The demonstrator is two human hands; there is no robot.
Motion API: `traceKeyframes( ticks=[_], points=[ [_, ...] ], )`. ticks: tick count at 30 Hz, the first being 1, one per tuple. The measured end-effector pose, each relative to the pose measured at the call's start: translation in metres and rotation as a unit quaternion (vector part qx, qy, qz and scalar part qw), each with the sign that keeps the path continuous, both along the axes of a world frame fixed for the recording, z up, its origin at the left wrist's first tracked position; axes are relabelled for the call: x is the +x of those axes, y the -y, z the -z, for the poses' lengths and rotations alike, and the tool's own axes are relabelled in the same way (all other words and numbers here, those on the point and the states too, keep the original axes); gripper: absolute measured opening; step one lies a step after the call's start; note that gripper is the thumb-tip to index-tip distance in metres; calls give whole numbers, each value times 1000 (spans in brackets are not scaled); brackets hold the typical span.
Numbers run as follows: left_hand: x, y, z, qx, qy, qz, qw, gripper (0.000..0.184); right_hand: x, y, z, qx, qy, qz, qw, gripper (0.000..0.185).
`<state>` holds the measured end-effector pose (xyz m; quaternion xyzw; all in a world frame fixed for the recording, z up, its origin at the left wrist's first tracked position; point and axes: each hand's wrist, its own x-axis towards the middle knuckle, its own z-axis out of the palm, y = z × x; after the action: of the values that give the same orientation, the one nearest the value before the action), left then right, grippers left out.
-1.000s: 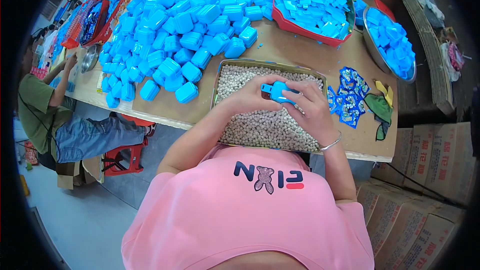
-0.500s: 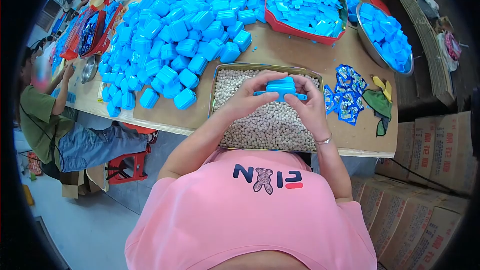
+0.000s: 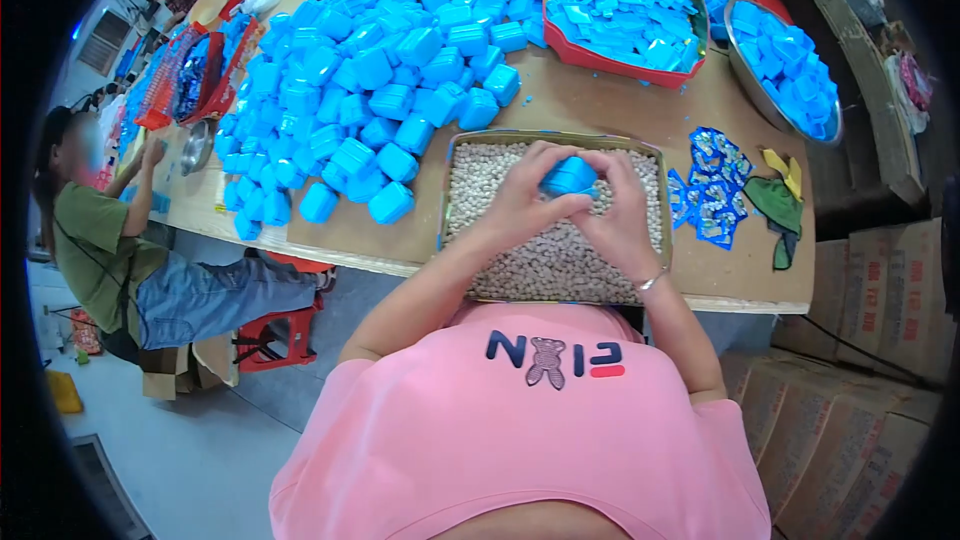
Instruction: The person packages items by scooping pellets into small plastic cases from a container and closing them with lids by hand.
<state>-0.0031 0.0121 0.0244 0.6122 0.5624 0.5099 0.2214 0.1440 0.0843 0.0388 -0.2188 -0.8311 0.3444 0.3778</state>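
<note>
My left hand (image 3: 522,202) and my right hand (image 3: 622,218) both grip a small blue plastic case (image 3: 569,176), one from each side. The fingers curl over its far edge and the thumbs meet in front of it. The case looks compact and slightly tilted; its near side is partly hidden by my hands. Right below is a rectangular tray (image 3: 449,252) filled with small beige round pellets (image 3: 545,275).
A large heap of blue cases (image 3: 350,90) covers the table's left and back. Flat blue pieces fill a red-rimmed tub (image 3: 600,64) and a metal bowl (image 3: 752,82). Blue printed packets (image 3: 715,190) and a green cloth (image 3: 775,205) lie right. Another person (image 3: 100,230) sits left.
A flat blue part stuck out on both sides of the case before; now the case looks compact and is turned and tilted between my hands. The whole view has shifted slightly.
</note>
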Motion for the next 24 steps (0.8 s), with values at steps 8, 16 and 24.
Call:
traceKeyframes(
  ticks=[8,16,24],
  points=[
    [13,0,5,36,45,-55,997,33,-1,11,8,-32,-43,-1,999,47],
    [17,0,-7,41,277,-31,959,54,6,5,5,-124,-116,-2,986,43],
    [2,-3,4,-51,450,-9,892,54,2,6,-34,183,5,134,974,37]
  ],
)
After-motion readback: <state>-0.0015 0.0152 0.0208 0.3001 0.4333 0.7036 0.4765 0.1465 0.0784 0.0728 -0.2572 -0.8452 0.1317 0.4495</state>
